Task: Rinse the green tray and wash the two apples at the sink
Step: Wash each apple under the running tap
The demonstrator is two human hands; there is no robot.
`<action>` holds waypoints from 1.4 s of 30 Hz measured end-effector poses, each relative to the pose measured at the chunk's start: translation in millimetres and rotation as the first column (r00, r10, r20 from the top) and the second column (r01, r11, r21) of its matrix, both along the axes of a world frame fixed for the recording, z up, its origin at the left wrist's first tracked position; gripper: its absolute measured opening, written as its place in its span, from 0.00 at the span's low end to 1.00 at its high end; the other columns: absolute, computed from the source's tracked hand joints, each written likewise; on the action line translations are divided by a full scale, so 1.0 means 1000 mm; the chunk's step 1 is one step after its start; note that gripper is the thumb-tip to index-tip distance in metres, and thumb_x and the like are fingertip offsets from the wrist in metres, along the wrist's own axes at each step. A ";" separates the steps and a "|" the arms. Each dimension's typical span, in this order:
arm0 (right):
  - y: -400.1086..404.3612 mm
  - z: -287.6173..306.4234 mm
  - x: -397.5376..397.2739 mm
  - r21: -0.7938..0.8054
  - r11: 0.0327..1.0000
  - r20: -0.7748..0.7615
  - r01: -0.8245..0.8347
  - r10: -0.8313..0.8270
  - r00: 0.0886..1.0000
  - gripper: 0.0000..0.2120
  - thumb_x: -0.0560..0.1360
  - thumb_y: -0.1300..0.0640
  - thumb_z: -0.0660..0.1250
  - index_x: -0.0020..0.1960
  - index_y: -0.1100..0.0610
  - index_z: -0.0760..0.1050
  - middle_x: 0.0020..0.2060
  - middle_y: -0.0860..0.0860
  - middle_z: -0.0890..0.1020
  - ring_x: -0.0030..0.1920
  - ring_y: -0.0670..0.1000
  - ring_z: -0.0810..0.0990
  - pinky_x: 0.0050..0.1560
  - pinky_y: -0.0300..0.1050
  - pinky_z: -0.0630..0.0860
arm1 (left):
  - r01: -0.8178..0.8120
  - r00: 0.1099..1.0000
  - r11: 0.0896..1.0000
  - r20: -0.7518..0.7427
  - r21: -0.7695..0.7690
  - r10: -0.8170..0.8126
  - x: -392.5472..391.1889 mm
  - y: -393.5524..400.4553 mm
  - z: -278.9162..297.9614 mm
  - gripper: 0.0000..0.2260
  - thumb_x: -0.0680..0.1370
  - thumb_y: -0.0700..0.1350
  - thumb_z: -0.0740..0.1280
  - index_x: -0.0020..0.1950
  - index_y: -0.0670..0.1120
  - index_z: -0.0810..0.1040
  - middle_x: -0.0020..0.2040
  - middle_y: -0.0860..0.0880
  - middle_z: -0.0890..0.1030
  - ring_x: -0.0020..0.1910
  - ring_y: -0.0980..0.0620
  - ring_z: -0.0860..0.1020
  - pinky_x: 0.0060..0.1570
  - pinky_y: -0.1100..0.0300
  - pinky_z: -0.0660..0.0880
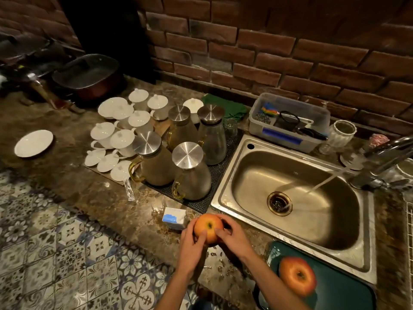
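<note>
Both hands hold one red-yellow apple (209, 227) over the counter, just left of the steel sink (225, 198). My left hand (193, 245) cups its left side and my right hand (232, 236) wraps its right side. A second apple (298, 276) lies on the dark green tray (342, 294), which rests on the counter at the sink's near edge. Water runs from the faucet (384, 157) at the right into the basin toward the drain (279, 202).
Several glass jugs with steel lids (190, 168) stand on a black mat left of the sink, with white lidded cups (123, 139) behind them. A small blue-white carton (174, 218) sits beside the held apple. A plastic tub (288, 124) and glass jar (342, 133) line the brick wall.
</note>
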State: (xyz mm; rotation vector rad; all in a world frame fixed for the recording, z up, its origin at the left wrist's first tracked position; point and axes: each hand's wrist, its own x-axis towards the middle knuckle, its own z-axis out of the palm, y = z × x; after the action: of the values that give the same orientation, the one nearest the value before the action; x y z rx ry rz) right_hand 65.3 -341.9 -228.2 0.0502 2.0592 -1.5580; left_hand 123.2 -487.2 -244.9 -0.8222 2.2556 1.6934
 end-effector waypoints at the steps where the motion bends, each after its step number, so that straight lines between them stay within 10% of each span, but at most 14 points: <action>1: 0.001 0.000 0.000 -0.018 1.000 0.000 0.016 -0.016 1.000 0.21 0.76 0.63 0.70 0.58 0.38 0.75 0.60 0.42 0.76 0.60 0.45 0.78 0.50 0.32 0.79 | 0.002 1.000 1.000 -0.009 0.012 -0.002 -0.001 0.001 0.001 0.22 0.80 0.53 0.66 0.74 0.57 0.67 0.72 0.49 0.66 0.68 0.45 0.72 0.65 0.42 0.75; 9: 0.043 0.008 -0.014 -0.116 0.970 -0.013 0.213 -0.215 0.976 0.21 0.76 0.60 0.72 0.66 0.47 0.76 0.66 0.49 0.75 0.62 0.53 0.79 0.61 0.56 0.80 | 0.080 0.992 0.995 -0.102 0.062 -0.074 -0.040 0.029 0.023 0.19 0.78 0.50 0.69 0.68 0.61 0.71 0.67 0.52 0.69 0.64 0.48 0.74 0.62 0.44 0.78; 24: 0.216 0.041 -0.057 -0.166 0.803 -0.057 0.572 -0.587 0.808 0.18 0.77 0.62 0.70 0.66 0.58 0.76 0.63 0.55 0.79 0.62 0.59 0.80 0.60 0.58 0.80 | 0.395 0.918 0.864 -0.112 0.313 -0.380 -0.152 0.201 0.050 0.19 0.77 0.43 0.70 0.65 0.59 0.74 0.65 0.45 0.66 0.61 0.42 0.76 0.50 0.48 0.84; 34: 0.276 0.021 -0.105 -0.185 0.746 -0.023 0.640 -0.655 0.756 0.13 0.77 0.56 0.70 0.60 0.44 0.80 0.65 0.49 0.76 0.59 0.49 0.80 0.47 0.41 0.82 | 0.369 0.908 0.774 -0.021 0.515 -0.419 -0.209 0.268 0.043 0.17 0.77 0.51 0.71 0.66 0.59 0.77 0.70 0.45 0.67 0.63 0.40 0.76 0.53 0.43 0.82; 42: 0.264 -0.018 -0.128 -0.226 0.648 0.008 0.728 -0.746 0.666 0.15 0.81 0.55 0.63 0.61 0.37 0.79 0.69 0.49 0.71 0.69 0.54 0.73 0.65 0.63 0.76 | 0.278 0.925 0.722 0.025 0.634 -0.378 -0.231 0.280 0.020 0.26 0.77 0.47 0.72 0.74 0.53 0.72 0.71 0.47 0.71 0.63 0.42 0.80 0.56 0.41 0.81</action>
State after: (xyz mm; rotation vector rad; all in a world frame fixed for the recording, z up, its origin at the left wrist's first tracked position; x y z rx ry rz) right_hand -62.5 -77.7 -246.5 0.8715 2.0257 -2.2833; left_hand -107.5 -207.2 -225.0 -0.3435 1.4536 1.9248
